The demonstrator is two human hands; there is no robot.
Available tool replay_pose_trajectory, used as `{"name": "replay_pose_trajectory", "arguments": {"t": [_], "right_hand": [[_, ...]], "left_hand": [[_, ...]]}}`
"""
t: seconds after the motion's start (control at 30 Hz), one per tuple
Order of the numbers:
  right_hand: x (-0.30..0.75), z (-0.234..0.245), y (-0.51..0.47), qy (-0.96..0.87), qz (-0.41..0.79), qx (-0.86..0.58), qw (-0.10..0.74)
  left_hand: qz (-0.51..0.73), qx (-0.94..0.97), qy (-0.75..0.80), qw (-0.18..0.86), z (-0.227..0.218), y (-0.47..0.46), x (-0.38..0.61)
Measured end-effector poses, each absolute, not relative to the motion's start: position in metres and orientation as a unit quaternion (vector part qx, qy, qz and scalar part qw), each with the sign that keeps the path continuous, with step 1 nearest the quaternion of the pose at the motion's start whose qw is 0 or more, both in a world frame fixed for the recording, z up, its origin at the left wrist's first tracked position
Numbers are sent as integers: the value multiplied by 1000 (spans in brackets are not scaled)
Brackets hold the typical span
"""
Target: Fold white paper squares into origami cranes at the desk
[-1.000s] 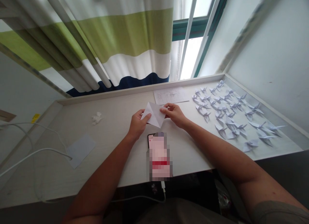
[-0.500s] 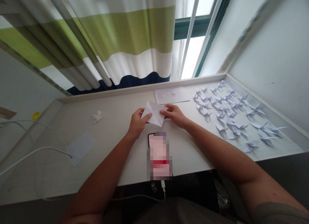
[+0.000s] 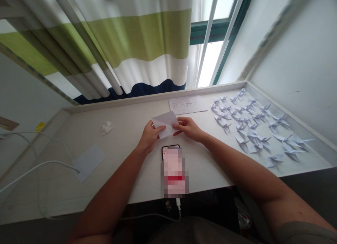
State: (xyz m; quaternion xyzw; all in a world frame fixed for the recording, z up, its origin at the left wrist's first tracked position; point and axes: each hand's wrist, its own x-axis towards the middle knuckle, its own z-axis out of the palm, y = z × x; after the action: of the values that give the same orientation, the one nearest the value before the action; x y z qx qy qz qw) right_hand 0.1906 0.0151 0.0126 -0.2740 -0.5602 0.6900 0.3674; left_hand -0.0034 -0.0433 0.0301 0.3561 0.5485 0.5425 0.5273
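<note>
A white sheet of paper (image 3: 165,123) with creases is held over the middle of the white desk (image 3: 126,156). My left hand (image 3: 149,136) pinches its left side, fingers closed on it. My right hand (image 3: 189,128) pinches its right side in the same way. Just below my hands a phone (image 3: 173,168) lies flat on the desk, its screen lit.
Several folded paper cranes (image 3: 250,124) are spread over the desk's right part. A printed sheet (image 3: 187,104) lies at the back, a crumpled scrap (image 3: 106,127) and a blank sheet (image 3: 88,162) at the left. White cables (image 3: 39,166) trail off the left edge. Curtain and window stand behind.
The paper has turned in my hands from a diamond standing on a corner to a flatter, lower shape. Both hands stayed in place on it.
</note>
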Motion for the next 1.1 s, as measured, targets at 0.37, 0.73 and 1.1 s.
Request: {"name": "replay_pose_trajectory", "arguments": {"t": [0.37, 0.73, 1.1], "right_hand": [[196, 24, 16, -607, 585, -301, 446], [196, 23, 14, -664, 483, -321, 472], [196, 26, 8, -706, 471, -279, 450]], "left_hand": [[573, 498, 493, 426, 36, -47, -1], [500, 669, 475, 278, 48, -48, -21], [484, 674, 500, 246, 39, -50, -12]]}}
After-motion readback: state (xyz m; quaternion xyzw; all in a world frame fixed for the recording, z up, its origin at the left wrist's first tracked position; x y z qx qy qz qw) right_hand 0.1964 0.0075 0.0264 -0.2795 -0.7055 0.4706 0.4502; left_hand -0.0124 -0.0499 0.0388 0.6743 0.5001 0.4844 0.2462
